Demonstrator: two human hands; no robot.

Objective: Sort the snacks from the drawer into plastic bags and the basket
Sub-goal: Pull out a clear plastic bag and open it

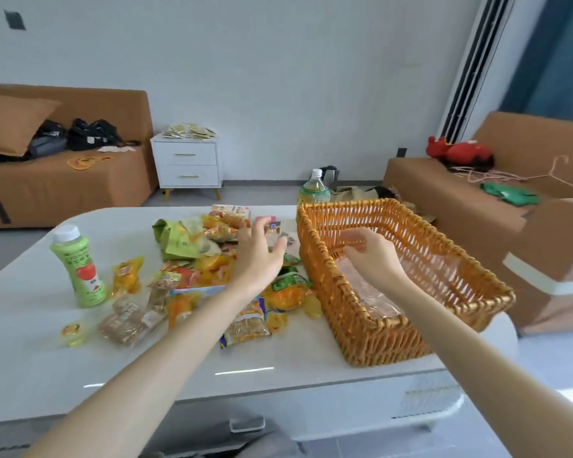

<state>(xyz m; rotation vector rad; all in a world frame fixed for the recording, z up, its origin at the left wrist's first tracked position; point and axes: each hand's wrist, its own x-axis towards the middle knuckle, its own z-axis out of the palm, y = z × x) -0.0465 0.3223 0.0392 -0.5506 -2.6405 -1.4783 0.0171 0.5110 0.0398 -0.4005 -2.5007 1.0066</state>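
A heap of wrapped snacks (212,276) lies spread over the middle of the white table (179,365). An orange wicker basket (437,312) stands to its right, with clear plastic (371,292) on its bottom. My left hand (258,249) hovers over the far part of the heap with fingers spread, holding nothing. My right hand (371,256) is inside the basket near its left wall, fingers loosely bent above the plastic; I cannot tell if it touches it.
A green bottle with a white cap (80,269) stands at the table's left. A small jelly cup (73,331) lies near it. A yellow drink bottle (315,188) stands behind the basket. Brown sofas flank the table, and a white nightstand (187,161) is at the back.
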